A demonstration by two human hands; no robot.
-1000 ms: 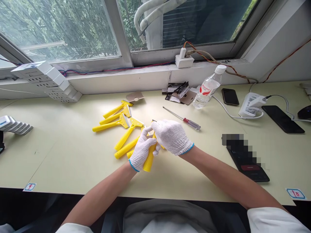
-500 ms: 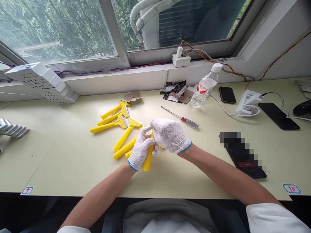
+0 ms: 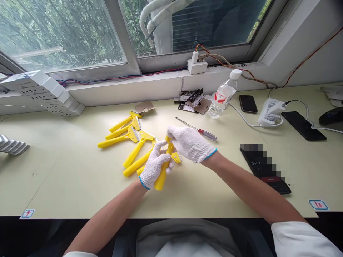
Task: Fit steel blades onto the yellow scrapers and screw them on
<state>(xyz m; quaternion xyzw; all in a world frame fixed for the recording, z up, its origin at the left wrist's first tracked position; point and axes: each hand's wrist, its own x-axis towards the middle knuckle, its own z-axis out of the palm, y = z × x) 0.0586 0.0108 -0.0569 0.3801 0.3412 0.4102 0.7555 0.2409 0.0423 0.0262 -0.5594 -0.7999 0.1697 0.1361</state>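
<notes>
My left hand (image 3: 153, 167), in a white knit glove with a blue cuff, is closed round the handle of a yellow scraper (image 3: 162, 175), held at a slant above the table. My gloved right hand (image 3: 189, 143) pinches that scraper's upper end, hiding most of its head. Several more yellow scrapers lie to the left, among them one with its blade pointing right (image 3: 118, 140) and another just beside my left hand (image 3: 136, 166). Part of a scraper head (image 3: 176, 157) shows under my hands. A screwdriver (image 3: 206, 134) with a clear and red handle lies beyond my right hand.
A water bottle (image 3: 223, 95) stands at the back beside torn black packaging (image 3: 194, 101). Phones (image 3: 248, 104) and a power strip (image 3: 271, 112) with cables are at the right. White boxes (image 3: 45, 93) stack at the far left.
My right hand has shifted slightly right and its wrist has turned, uncovering more of the scraper's yellow neck and a scraper head beneath. My left hand keeps its hold. The view has shifted slightly.
</notes>
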